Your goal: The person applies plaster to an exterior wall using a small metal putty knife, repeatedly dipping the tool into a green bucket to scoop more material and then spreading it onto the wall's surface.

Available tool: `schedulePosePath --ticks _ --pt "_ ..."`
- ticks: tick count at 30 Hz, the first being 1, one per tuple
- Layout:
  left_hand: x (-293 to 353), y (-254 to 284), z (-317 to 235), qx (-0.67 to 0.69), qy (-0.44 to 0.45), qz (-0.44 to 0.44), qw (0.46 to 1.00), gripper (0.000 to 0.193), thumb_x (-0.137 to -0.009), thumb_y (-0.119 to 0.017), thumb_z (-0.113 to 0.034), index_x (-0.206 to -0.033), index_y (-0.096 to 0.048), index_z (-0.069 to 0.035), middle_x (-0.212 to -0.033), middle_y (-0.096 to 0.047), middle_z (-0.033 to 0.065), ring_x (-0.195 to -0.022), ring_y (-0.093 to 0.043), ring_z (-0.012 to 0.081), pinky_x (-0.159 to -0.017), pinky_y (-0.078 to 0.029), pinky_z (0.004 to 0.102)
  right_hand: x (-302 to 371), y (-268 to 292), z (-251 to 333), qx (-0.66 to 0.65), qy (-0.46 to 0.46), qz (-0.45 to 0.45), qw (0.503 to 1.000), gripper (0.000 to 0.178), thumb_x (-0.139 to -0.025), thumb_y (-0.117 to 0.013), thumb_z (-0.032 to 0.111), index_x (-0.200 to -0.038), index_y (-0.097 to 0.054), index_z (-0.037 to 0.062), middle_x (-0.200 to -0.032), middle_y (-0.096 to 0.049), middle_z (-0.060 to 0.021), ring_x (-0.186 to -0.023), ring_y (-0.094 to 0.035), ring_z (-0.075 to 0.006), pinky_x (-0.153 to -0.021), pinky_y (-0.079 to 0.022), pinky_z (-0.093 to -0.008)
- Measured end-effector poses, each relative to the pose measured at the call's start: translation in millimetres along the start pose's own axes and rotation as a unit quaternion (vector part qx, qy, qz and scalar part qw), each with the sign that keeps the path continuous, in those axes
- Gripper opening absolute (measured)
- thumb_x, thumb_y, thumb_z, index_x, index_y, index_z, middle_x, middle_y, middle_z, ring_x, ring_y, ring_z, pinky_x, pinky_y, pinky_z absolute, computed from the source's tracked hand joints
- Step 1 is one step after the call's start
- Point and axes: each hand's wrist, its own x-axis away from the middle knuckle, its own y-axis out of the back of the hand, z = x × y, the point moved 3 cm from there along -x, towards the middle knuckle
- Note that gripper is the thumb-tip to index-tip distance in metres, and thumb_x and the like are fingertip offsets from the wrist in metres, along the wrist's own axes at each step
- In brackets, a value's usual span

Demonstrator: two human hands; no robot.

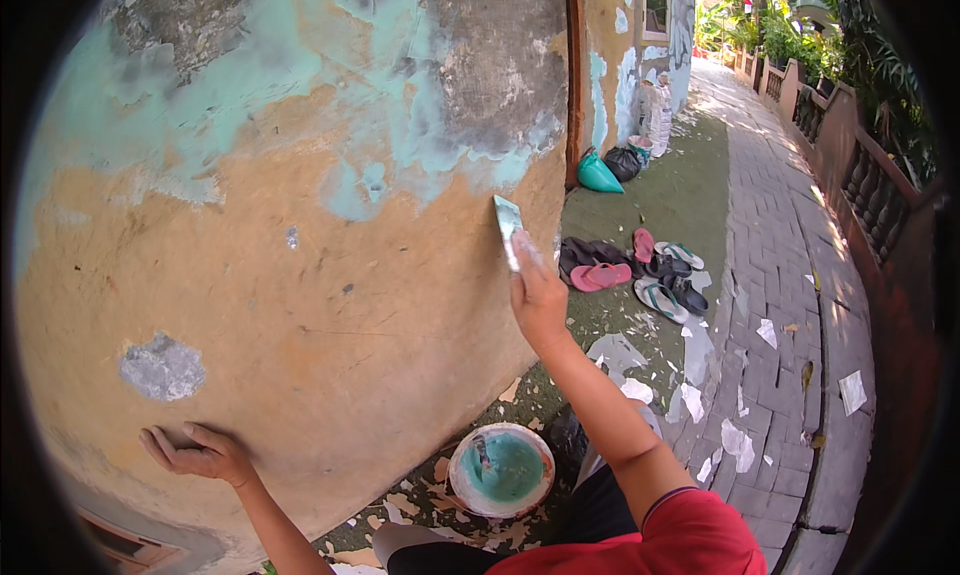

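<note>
A wide, flat putty knife (508,217) smeared with pale turquoise is gripped in my right hand (532,275), its blade held up close to the wall. That wall (270,295) is tan low down, with turquoise filler (360,185) and bare grey patches above. My left hand (205,457), at the lower left, holds nothing; its fingers are apart and bent a little near the wall, though whether they touch it I cannot tell. Between my arms on the ground stands a white bucket (546,480) holding turquoise paste (505,467), with a tool (484,455) sticking into it.
Several sandals (655,275) lie on the green ground to the right of the wall. Farther back sit a teal bag (598,173) and a black bag (622,163). Paint flakes (737,443) litter the paved path (770,305), which a low balustrade (875,190) borders.
</note>
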Motion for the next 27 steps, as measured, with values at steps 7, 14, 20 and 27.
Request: schedulePosePath --ticks 7,14,20,27 --pt "-2 -6 -6 0.004 -0.003 -0.003 1.000 0.042 -0.096 -0.051 -0.019 -0.127 -0.043 0.008 -0.136 -0.038 0.0245 -0.126 -0.039 0.0378 -0.105 -0.033 0.0484 -63 5 -15 0.020 -0.025 -0.088 0.996 0.046 -0.080 -0.057 -0.007 -0.126 -0.055 0.0008 -0.124 -0.058 -0.0219 -0.115 -0.057 -0.0339 -0.095 -0.047 -0.0372" --pt "13 -12 -1 0.001 -0.010 0.011 1.000 0.045 -0.094 -0.054 -0.024 -0.124 -0.044 0.009 -0.134 -0.037 0.0271 -0.124 -0.039 0.0401 -0.105 -0.032 0.0509 39 -17 50 -0.022 0.002 0.050 0.999 0.052 -0.078 -0.060 -0.005 -0.129 -0.054 0.0044 -0.123 -0.058 -0.0201 -0.112 -0.059 -0.0347 -0.090 -0.050 -0.0378" --pt "8 -4 33 0.032 0.024 0.007 0.999 0.056 -0.088 -0.059 -0.032 -0.117 -0.033 0.009 -0.125 -0.032 0.0252 -0.107 -0.042 0.0365 -0.089 -0.040 0.0491 122 37 63 -0.116 -0.141 0.332 0.926 0.035 -0.080 -0.060 0.001 -0.115 -0.060 0.0023 -0.096 -0.065 -0.0232 -0.089 -0.065 -0.0378 -0.077 -0.052 -0.0402" --pt "29 -20 34 0.035 0.132 0.048 0.989 0.054 -0.083 -0.056 -0.016 -0.121 -0.028 0.010 -0.120 -0.042 0.0280 -0.105 -0.046 0.0328 -0.092 -0.040 0.0415 365 14 15 -0.018 -0.070 0.729 0.681 0.023 -0.081 -0.054 0.011 -0.102 -0.060 0.0040 -0.081 -0.066 -0.0210 -0.080 -0.065 -0.0380 -0.070 -0.051 -0.0477"
